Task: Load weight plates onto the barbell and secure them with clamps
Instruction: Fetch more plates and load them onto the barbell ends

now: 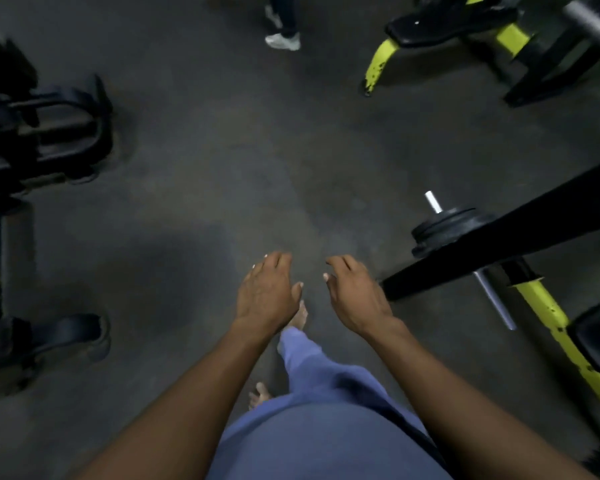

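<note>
Right, we are between loads here: both our hands are out in front of us over the dark floor (194,174) and neither is carrying anything. Our left hand (269,289) hangs palm down with the fingers loosely curled, and our right hand (355,292) mirrors it just beside, fingers relaxed and apart, gripping nothing.

The barbell (492,296) sits off to our right, its bare sleeve end poking out past a stack of black weight plates (444,225) already on it, with a black frame beam (520,233) crossing over the stack. We cannot make out a clamp on that sleeve; the picture is soft there, so it may simply be hidden.

So we judge this as the fetching step: plates are on this end, and we are walking, bare feet on the floor, toward the dark equipment (45,133) at our left, which might be plate storage. Next we need to find a plate or a clamp, get both hands firmly on it, and turn back right to line it up with the sleeve.
</note>
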